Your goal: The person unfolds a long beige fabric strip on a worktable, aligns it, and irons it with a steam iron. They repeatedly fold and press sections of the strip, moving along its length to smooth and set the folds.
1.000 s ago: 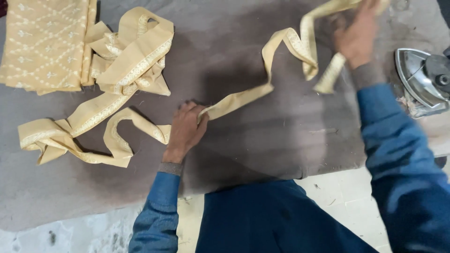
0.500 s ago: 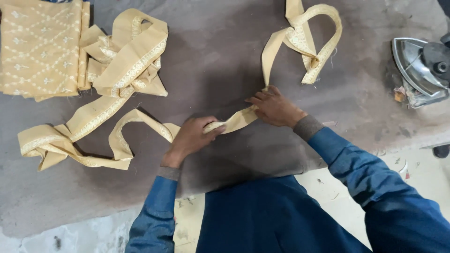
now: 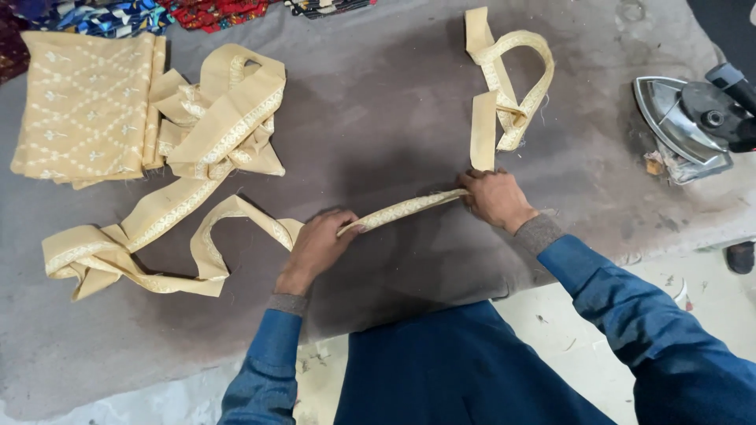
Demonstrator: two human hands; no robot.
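A long beige fabric strip with white embroidery (image 3: 405, 209) lies across a grey padded table (image 3: 370, 110). My left hand (image 3: 319, 242) pinches the strip near the table's middle. My right hand (image 3: 492, 197) grips it a short way to the right. The stretch between my hands is folded narrow and held taut. Past my right hand the strip loops (image 3: 512, 79) toward the far edge. To the left it trails in folds (image 3: 157, 228) and piles up (image 3: 228, 118).
A folded beige embroidered cloth (image 3: 83, 106) lies at the far left. An electric iron (image 3: 689, 118) rests at the right edge, soleplate showing. Colourful printed fabrics (image 3: 197, 12) lie along the far edge. A pale floor (image 3: 567, 330) shows below the table's near edge.
My right hand came down from the far right loop to the strip near my left hand, then slid rightward. The stretch between my hands is now longer and taut.
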